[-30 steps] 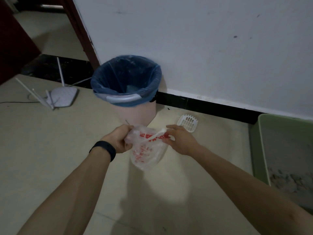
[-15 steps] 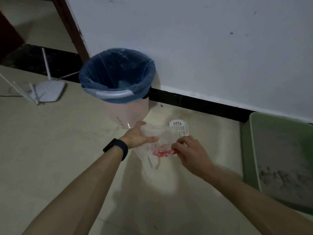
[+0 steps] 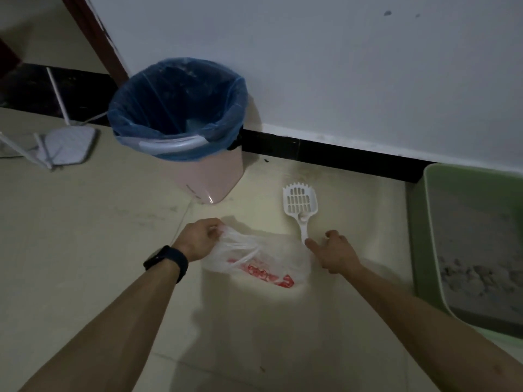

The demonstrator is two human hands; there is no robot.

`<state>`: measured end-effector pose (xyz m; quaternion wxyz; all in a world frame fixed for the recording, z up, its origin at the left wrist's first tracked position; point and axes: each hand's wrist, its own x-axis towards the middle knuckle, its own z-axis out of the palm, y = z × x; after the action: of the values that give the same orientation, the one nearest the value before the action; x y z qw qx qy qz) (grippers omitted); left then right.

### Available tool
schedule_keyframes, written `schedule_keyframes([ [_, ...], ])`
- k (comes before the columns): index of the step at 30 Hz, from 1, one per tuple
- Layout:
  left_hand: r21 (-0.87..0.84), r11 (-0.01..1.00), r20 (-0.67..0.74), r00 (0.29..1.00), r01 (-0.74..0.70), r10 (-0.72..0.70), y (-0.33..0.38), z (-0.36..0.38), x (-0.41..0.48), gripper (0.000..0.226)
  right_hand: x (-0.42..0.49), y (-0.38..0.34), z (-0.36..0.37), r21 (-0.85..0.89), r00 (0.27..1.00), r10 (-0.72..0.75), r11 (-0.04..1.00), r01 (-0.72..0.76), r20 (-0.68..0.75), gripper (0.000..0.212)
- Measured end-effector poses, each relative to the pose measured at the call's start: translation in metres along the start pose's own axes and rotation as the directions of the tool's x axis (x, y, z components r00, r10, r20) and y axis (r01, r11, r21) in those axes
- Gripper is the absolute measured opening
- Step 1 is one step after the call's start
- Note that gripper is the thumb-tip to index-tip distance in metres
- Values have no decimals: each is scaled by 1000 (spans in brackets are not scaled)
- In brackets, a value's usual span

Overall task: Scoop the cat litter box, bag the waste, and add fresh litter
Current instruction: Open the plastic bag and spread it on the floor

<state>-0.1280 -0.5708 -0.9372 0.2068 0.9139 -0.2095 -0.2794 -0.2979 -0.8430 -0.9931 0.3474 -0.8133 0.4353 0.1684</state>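
Observation:
A thin clear plastic bag with red print (image 3: 263, 264) lies on the floor in front of me. My left hand (image 3: 199, 237) pinches its rim at the left. My right hand (image 3: 334, 251) is off the bag, fingers loosely spread, with the fingertips at the end of the handle of a white slotted litter scoop (image 3: 300, 203) that lies flat on the floor. The green litter box (image 3: 424, 230) holding grey litter stands at the right edge of view.
A pink waste bin with a blue liner (image 3: 181, 123) stands against the white wall (image 3: 339, 66), just beyond the bag. A white router with antennas (image 3: 68, 144) sits on the floor at the left. A dark skirting strip runs along the wall.
The bag has come down onto the floor. My right hand has let go of it and moved right to the scoop's handle; my left hand keeps hold of the rim.

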Motion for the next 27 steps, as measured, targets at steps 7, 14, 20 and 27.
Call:
schedule_keyframes([
  [7, -16, 1000, -48, 999, -17, 16, -15, 1, -11, 23, 32, -49, 30, -340, 961, -226, 927, 162, -159, 27],
  [14, 239, 966, -103, 987, -96, 124, -24, -5, -20, 27, 74, -90, 15, -587, 839, -460, 778, 224, -290, 27],
  [20, 529, 844, -37, 996, 89, -82, -34, -10, -36, 32, 81, -106, 9, -287, 884, -396, 902, 323, -247, 34],
  [27, 704, 702, -27, 992, 106, -123, -24, -7, -39, 33, 71, -115, -8, 485, 993, -110, 867, 115, -39, 32],
])
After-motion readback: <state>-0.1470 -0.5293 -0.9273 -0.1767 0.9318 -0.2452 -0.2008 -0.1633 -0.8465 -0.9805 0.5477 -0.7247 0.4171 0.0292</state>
